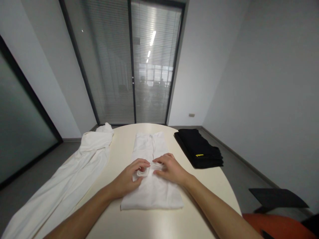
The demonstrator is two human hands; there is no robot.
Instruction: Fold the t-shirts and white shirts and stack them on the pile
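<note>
A folded white garment [153, 196] lies flat in a long rectangle on the table in front of me. A seam or opening runs down the middle of its far half. My left hand [133, 177] curls its fingers and thumb round a rolled edge of white cloth near the garment's middle. Just to the right, my right hand [169, 167] grips another bunched part of the same cloth between thumb and fingers. The two hands are close together, their fingertips almost meeting. Part of the cloth is hidden under the fingers, and I cannot tell which kind of garment it is.
Loose white cloth [84, 159] is draped along the left side of the round-ended table [122, 141] and hangs over its edge. A stack of folded black clothes [196, 147] with a small yellow mark sits at the right. An orange chair [276, 225] stands at the lower right.
</note>
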